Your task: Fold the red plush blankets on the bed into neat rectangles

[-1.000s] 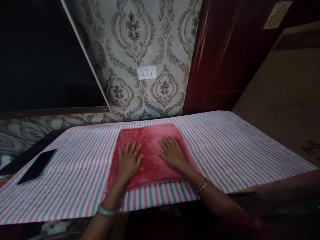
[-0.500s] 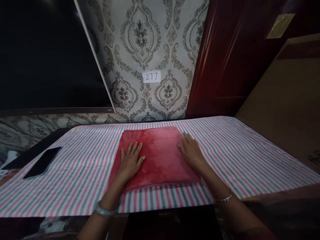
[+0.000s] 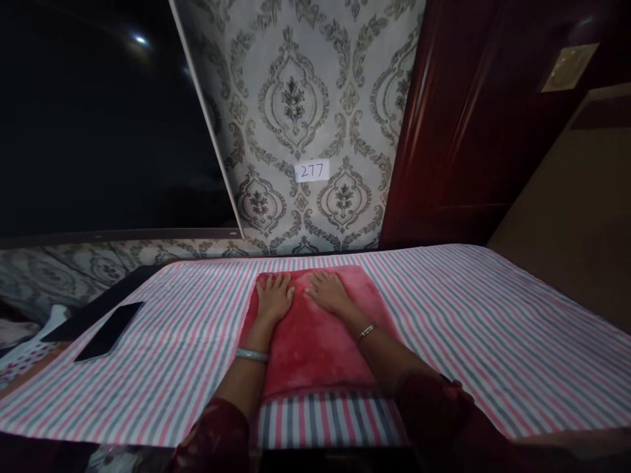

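A red and pink plush cloth, folded into a flat rectangle, lies on the striped tablecloth. On its far left part rests my left hand, palm down with the fingers spread. My right hand lies flat on the far middle of the cloth, its fingers stretched out and apart. Neither hand grips anything; both press or rest on the fabric. The forearms cover parts of the cloth's left and right sides.
A black phone lies on the left of the tablecloth. Behind stand a large dark screen and a patterned wall with a paper label reading 277. A cardboard box stands at the right.
Both hands have slid away from me to the cloth's far part, and the right hand has come inward from the right edge, closer to the left. The camera view has shifted slightly.
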`<state>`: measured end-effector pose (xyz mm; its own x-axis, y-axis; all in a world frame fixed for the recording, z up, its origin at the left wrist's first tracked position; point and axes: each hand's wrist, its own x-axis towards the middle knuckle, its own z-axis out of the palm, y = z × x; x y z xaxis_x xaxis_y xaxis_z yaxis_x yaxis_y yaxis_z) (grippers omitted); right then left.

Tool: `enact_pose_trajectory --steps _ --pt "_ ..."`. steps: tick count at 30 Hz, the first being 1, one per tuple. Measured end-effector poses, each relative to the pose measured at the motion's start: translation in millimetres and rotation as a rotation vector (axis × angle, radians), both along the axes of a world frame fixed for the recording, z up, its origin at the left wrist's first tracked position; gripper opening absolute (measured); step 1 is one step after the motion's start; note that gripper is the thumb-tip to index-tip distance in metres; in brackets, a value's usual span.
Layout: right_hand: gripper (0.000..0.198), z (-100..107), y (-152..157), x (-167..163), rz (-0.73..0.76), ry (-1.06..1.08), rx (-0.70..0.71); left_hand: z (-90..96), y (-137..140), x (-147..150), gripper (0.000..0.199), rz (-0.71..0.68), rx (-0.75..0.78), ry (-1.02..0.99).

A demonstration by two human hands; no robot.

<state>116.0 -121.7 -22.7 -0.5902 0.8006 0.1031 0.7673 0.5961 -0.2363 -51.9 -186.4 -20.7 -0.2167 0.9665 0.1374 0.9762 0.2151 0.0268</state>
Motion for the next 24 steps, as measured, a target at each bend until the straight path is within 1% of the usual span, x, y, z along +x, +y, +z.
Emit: enact_pose_trajectory --steps 2,4,6,9,11,12,14,16,18,21,24 --pt "0.052 -3 9 16 -0.137 -0.017 0.007 -5.1 0 -2 0.057 -0.004 0.007 -0.014" --pt "0.05 1 17 30 -0.261 -0.032 0.003 -4.5 0 -3 0.057 -0.001 0.006 -0.031" --pt "0.049 10 19 35 -0.313 -0.035 0.001 -0.3 1 -4 0.056 0.008 0.003 -0.045" --pt "0.048 18 13 27 -0.271 -0.013 0.016 10.8 0 1 0.056 0.032 -0.013 -0.068" --pt "0.048 16 6 19 -0.231 0.002 0.012 19.0 -2 12 0.056 0.032 0.012 -0.079" --pt "0.047 12 2 15 -0.225 0.006 0.012 22.0 -3 20 0.056 0.001 0.036 -0.084" --pt "0.048 3 -3 12 -0.227 0.005 0.029 23.6 -4 39 0.055 -0.136 0.051 -0.112" --pt "0.05 -7 -5 12 -0.236 -0.007 0.044 18.3 -5 57 0.057 -0.296 -0.004 -0.161" --pt "0.051 -14 -4 13 -0.241 -0.019 0.034 8.7 -6 69 0.061 -0.385 -0.06 -0.192" --pt "0.051 -18 -2 14 -0.249 -0.016 0.022 -3.0 -8 71 0.065 -0.389 -0.052 -0.162" --pt "0.05 -18 -2 14 -0.241 0.012 0.058 -3.7 -7 56 0.065 -0.297 -0.064 -0.088"
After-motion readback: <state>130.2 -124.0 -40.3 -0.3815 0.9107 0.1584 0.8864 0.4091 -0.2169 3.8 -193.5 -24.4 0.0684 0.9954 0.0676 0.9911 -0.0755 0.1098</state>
